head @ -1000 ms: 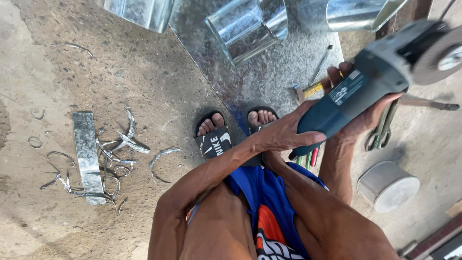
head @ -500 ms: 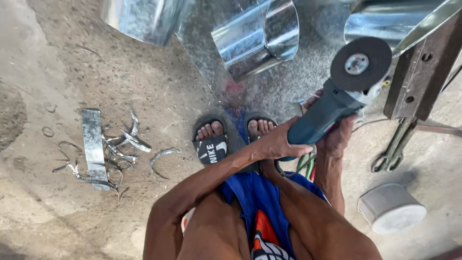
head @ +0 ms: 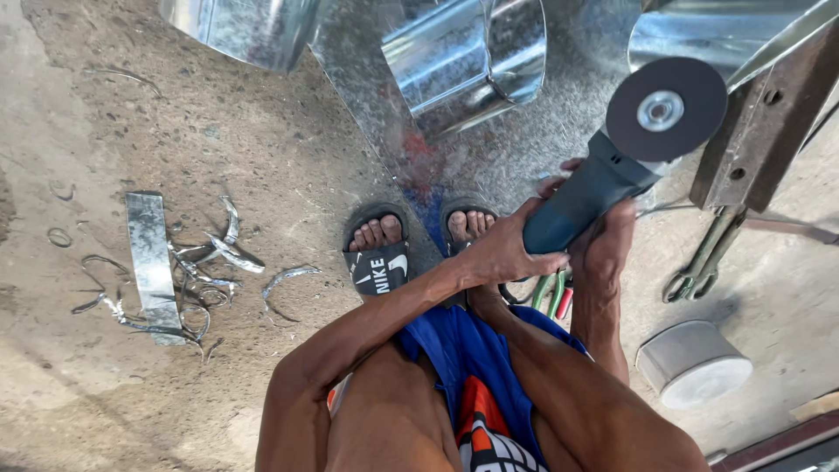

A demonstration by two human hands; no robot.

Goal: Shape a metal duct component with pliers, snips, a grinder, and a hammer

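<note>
I hold a blue-grey angle grinder [head: 584, 197] with both hands above my sandalled feet. My left hand [head: 502, 249] wraps the rear of its body from the left. My right hand [head: 606, 245] grips it from below and the right. Its dark round disc [head: 666, 109] faces up at the upper right, close to a rusty steel bar [head: 765, 122]. A flat galvanised sheet [head: 489, 166] lies under my feet, with a bent galvanised piece [head: 468, 61] on it.
Metal offcuts and curled strips [head: 166, 262] lie on the dirt floor at the left. Tin snips with green handles [head: 703, 262] and a round grey tin [head: 695, 363] sit at the right. More bent sheet metal [head: 240, 26] is at the top.
The grinder has swung from lying across the right side to pointing up, its disc now facing the camera. Both hands kept hold of it. The view shifted slightly.
</note>
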